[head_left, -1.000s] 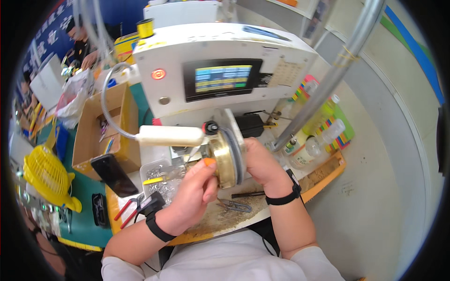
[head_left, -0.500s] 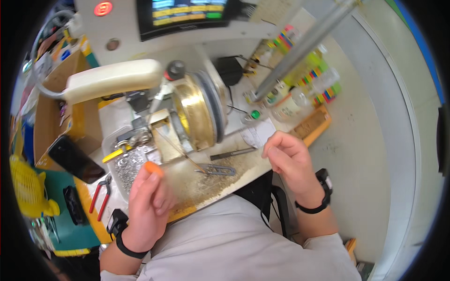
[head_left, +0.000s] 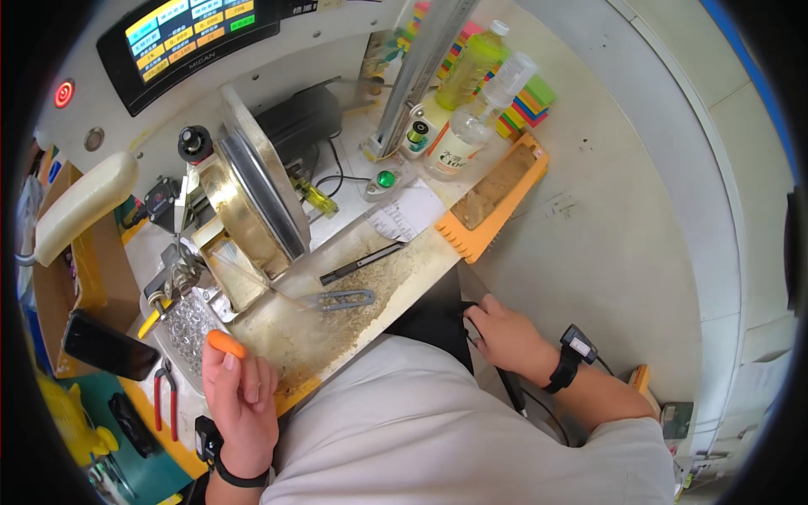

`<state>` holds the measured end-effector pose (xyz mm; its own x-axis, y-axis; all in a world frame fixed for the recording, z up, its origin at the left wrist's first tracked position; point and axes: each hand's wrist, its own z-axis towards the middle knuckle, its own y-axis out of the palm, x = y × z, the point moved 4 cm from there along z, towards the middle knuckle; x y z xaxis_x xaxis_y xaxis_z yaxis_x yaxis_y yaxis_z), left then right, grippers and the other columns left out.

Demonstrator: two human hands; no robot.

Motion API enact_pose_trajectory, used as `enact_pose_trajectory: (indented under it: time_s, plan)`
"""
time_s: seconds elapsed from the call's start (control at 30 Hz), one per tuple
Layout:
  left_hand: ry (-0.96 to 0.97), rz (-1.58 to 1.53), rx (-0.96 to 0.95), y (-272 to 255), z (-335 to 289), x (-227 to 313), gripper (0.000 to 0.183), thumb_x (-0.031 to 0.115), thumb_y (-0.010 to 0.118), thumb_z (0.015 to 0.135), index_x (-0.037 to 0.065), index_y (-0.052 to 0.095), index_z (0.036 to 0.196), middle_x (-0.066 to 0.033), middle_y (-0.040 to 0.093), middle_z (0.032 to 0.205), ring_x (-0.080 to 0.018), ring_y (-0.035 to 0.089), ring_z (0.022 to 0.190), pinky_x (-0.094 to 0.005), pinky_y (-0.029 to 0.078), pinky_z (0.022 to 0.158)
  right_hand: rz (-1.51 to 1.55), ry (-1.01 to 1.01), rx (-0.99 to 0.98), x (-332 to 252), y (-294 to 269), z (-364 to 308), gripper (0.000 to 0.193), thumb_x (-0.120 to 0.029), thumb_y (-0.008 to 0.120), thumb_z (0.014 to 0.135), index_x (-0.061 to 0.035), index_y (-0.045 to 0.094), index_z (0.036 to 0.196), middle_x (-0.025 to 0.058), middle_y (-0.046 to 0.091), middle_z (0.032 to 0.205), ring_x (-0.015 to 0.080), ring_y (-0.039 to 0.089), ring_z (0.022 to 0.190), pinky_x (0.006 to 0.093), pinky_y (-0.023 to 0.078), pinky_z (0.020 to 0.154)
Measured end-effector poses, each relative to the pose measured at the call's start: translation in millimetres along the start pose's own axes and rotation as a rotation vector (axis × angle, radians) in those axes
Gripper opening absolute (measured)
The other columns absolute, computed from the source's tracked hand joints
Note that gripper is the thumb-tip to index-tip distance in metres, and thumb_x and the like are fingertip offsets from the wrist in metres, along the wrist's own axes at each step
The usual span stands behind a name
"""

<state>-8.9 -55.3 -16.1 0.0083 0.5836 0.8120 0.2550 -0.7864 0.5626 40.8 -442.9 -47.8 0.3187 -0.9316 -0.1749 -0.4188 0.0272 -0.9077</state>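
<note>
My left hand (head_left: 242, 400) is raised beside the table's near left edge. Its index fingertip wears an orange finger cot (head_left: 225, 343), the thumb lies against that finger, and the other fingers curl in. Anything pinched there is too small to make out. Just past it is a clear plastic tray (head_left: 192, 332) of small shiny metal pieces. Low on the right, beyond the table edge, my right hand (head_left: 509, 337) has bent fingers by a black chair part and dark cloth; what they hold is hidden. A machine with a brass-coloured wheel guard (head_left: 244, 215) stands ahead.
Grey tweezers or clip (head_left: 347, 299) and a black pen-like tool (head_left: 362, 263) lie on the dusty tabletop. Red-handled pliers (head_left: 166, 400) and a phone (head_left: 109, 345) are at left. Bottles (head_left: 459, 147) and an orange dustpan-like tray (head_left: 492, 198) stand right, a lit screen (head_left: 189, 38) behind.
My right hand has dropped from above the table's right side to beside the chair. My left hand stays raised, a little lower and further left in view. The whole view has turned.
</note>
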Motion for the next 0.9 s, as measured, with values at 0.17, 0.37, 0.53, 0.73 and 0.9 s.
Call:
enact_pose_trajectory:
  time_s: [0.17, 0.37, 0.53, 0.73, 0.9]
  plan:
    - [0.010, -0.002, 0.028, -6, -1, 0, 0.016, 0.025, 0.052, 0.111, 0.012, 0.053, 0.121, 0.0078, 0.033, 0.065, -0.0037, 0.029, 0.052, -0.0233, 0.025, 0.052, 0.060, 0.064, -0.068, 18, 28, -11, 0.019, -0.002, 0.063, 0.088, -0.0016, 0.067, 0.106, 0.0217, 0.065, 0.108, 0.0419, 0.071, 0.092, 0.0530, 0.059, 0.081]
    - [0.021, -0.006, 0.063, -2, 2, 0, 0.013, 0.024, 0.055, 0.109, 0.012, 0.050, 0.109, 0.0067, 0.033, 0.063, -0.0046, 0.030, 0.053, -0.0241, 0.025, 0.052, -0.125, 0.032, -0.347, 20, 37, -33, 0.019, -0.006, 0.063, 0.086, -0.0016, 0.074, 0.101, 0.0226, 0.074, 0.092, 0.0424, 0.075, 0.085, 0.0530, 0.061, 0.076]
    - [0.068, -0.019, 0.018, -11, 2, 2, 0.015, 0.023, 0.053, 0.111, 0.012, 0.053, 0.120, 0.0078, 0.034, 0.067, -0.0034, 0.030, 0.053, -0.0228, 0.025, 0.051, -0.201, 0.027, -0.672, 20, 43, -31, 0.021, -0.012, 0.063, 0.091, -0.0022, 0.076, 0.105, 0.0218, 0.076, 0.087, 0.0400, 0.075, 0.081, 0.0494, 0.061, 0.071]
    - [0.118, 0.089, 0.014, -8, 2, 2, 0.014, 0.025, 0.058, 0.109, 0.012, 0.052, 0.111, 0.0078, 0.037, 0.066, -0.0047, 0.033, 0.054, -0.0244, 0.026, 0.052, 0.689, -0.086, 0.094, -58, -38, 26, 0.015, -0.012, 0.072, 0.097, -0.0010, 0.075, 0.107, 0.0111, 0.074, 0.085, 0.0219, 0.071, 0.068, 0.0324, 0.056, 0.063]
    - [0.134, 0.493, 0.021, -8, -12, 7, 0.009, 0.013, 0.063, 0.106, 0.007, 0.059, 0.111, 0.0041, 0.053, 0.077, -0.0065, 0.048, 0.062, -0.0249, 0.036, 0.056, 1.080, -0.751, 0.177, -152, -52, 40, 0.012, 0.000, 0.073, 0.095, -0.0015, 0.074, 0.106, 0.0068, 0.072, 0.084, 0.0149, 0.066, 0.066, 0.0287, 0.053, 0.060]
